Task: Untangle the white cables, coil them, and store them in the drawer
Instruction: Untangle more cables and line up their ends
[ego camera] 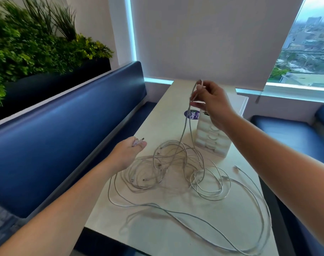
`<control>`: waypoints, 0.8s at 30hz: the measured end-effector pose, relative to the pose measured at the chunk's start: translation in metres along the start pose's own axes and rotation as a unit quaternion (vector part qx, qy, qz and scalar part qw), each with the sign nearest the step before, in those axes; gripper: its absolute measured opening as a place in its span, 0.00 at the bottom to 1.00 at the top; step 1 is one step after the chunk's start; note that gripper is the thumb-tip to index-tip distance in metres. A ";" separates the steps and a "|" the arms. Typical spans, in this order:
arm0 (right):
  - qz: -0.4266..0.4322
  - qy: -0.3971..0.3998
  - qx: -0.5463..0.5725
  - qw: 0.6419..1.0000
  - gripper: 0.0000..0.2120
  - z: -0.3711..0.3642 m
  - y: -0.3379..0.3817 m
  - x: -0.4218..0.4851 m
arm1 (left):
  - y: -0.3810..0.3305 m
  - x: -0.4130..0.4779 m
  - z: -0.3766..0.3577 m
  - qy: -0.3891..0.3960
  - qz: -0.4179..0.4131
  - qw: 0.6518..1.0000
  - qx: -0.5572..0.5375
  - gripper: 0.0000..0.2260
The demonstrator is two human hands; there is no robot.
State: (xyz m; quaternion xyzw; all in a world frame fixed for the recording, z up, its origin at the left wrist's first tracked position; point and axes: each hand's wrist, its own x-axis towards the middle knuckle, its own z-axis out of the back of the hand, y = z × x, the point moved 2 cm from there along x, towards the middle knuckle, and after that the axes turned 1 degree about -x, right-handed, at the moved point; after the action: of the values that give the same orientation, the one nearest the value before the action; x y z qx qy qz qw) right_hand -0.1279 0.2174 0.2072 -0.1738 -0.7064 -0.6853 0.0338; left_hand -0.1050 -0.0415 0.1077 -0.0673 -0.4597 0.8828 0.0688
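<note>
Head camera view, looking down past two bare forearms onto a pale desk (157, 237) set between blue padded benches (65, 126). A loose tangle of white cables (176, 169) lies across the middle of the desk, many thin loops overlapping one another, with one long strand sweeping out in a wide curve toward the near edge and the right side. The person's right hand (211, 102) is raised above the far part of the desk, its grip pinched on a bend of cable between thumb and fingertips; two strands hang from that pinch straight down into the heap. The left hand (127, 152) hovers low near the desk's left edge, just beside the tangle, its grip curled around a cable end, with a small plug (141, 139) poking out past the fingers. A separate plug end (237, 167) rests on the desk to the right of the heap. Behind the right wrist stands a small white drawer unit (213, 139) with several stacked drawers, all pushed in, partly hidden by the arm. A round purple sticker (191, 114) shows just beside the top of that unit; I cannot tell whether it sits on the unit or on the desk. Beyond the desk hangs a lowered grey window blind (213, 34), with a strip of city visible at the right. Green plants (28, 43) fill a dark planter behind the left bench.
</note>
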 end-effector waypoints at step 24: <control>-0.160 0.162 -0.070 0.971 0.07 -0.042 -0.063 -0.038 | -0.007 0.008 -0.015 0.021 -0.034 0.994 -0.100 0.14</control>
State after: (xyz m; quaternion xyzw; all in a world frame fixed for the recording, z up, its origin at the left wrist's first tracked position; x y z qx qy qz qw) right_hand -0.1193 0.1685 0.1382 0.0530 -0.6602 -0.7488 0.0250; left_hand -0.1097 -0.0240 0.1049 -0.0766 -0.5459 0.8282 0.1011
